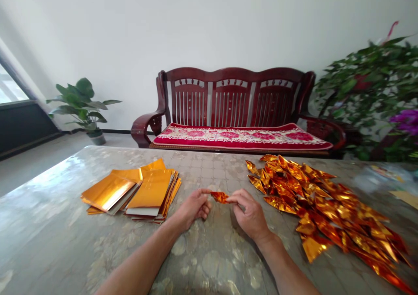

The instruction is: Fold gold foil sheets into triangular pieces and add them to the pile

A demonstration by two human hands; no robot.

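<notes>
Between my two hands is a small folded gold foil paper (220, 197), orange and shiny, pointed at its ends. My left hand (196, 207) pinches its left tip with thumb and forefinger, the other fingers curled in. At the opposite end, my right hand (248, 212) grips the right tip the same way. To the left lies a loose stack of flat gold foil paper sheets (150, 190), some showing pale undersides. On the right spreads a heap of folded gold foil pieces (313, 194) of similar pointed shape.
A patterned, glossy cover lies over the table (65, 238). At its right edge sits a clear plastic bag (382, 177). Beyond the table stand a dark red wooden bench (228, 75) with a floral cushion (241, 136), a potted plant (83, 103) and leafy greenery (372, 81).
</notes>
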